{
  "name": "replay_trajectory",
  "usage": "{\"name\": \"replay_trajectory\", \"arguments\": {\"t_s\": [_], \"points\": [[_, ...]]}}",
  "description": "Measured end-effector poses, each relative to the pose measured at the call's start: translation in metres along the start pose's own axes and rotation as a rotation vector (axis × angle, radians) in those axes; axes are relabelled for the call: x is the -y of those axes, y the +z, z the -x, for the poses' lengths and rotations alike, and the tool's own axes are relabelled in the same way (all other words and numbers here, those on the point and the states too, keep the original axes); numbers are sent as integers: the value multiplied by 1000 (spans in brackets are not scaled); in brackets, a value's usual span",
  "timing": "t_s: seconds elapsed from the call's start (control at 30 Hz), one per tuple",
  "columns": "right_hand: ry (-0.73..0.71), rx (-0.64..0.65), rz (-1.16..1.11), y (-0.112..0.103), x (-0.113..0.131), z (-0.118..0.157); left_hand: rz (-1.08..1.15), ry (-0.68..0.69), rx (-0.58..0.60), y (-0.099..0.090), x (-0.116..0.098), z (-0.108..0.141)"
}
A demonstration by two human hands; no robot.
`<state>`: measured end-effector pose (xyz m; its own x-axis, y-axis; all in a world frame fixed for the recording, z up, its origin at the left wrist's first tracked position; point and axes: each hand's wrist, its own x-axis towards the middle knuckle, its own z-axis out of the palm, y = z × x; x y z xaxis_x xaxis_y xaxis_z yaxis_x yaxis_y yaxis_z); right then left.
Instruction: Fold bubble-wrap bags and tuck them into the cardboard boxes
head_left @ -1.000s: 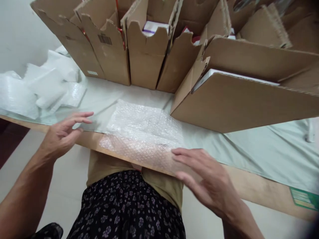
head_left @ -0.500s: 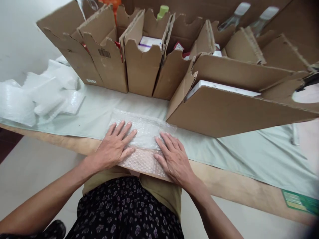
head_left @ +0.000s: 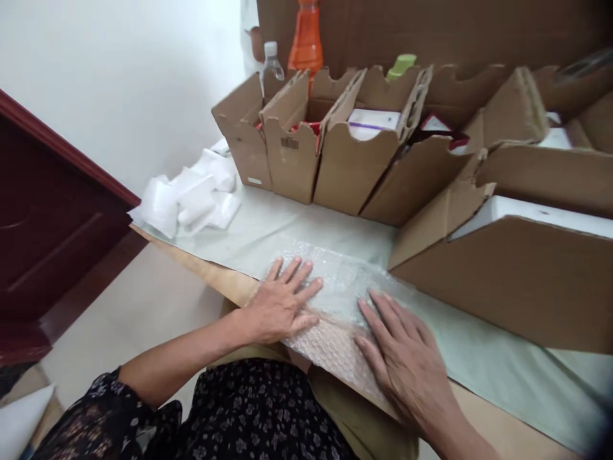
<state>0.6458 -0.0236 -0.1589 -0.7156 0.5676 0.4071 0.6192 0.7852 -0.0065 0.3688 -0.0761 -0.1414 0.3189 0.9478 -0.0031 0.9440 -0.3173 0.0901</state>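
Observation:
A clear sheet of bubble wrap (head_left: 338,284) lies flat at the front edge of the table, partly over the pale green cloth and partly over bare wood. My left hand (head_left: 282,300) rests on its left side, palm down with the fingers spread. On the right side lies my right hand (head_left: 405,351), also flat, its fingers stretched out and the thumb a little apart. Neither hand grips anything. Parts of the sheet are hidden under both palms.
Cardboard holders (head_left: 354,166) with boxes inside stand along the back; a larger one (head_left: 517,275) is at the right. White foam and bubble wrap pieces (head_left: 191,198) are heaped at the left. Behind stand an orange bottle (head_left: 306,38) and a clear bottle (head_left: 271,61). A dark red door (head_left: 52,223) is far left.
The camera view has turned left, so everything sits farther right and the dark red door shows. Both hands remain flat on the bubble wrap.

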Motion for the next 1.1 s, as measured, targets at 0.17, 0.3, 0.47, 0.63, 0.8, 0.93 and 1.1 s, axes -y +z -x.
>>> {"name": "replay_trajectory", "arguments": {"t_s": [0.17, 0.3, 0.47, 0.63, 0.8, 0.93, 1.1], "points": [[11, 72, -30, -22, -9, 42, 71, 71, 10, -11, 10, 30], [-19, 208, -153, -57, 3, 78, 153, 254, 32, -17, 19, 65], [11, 170, -173, -54, 19, 75, 156, 277, -75, -9, 23, 77], [33, 1, -413, -50, 20, 61, 234, 297, -175, -16, 37, 76], [364, -42, -737, -74, 26, 61, 487, 166, -251, -40, 44, 76], [632, -132, -693, -81, 27, 50, 647, -139, -147, -63, 36, 63], [799, -180, -646, -54, 14, 31, 615, -405, -62, -62, 35, 27]]}}
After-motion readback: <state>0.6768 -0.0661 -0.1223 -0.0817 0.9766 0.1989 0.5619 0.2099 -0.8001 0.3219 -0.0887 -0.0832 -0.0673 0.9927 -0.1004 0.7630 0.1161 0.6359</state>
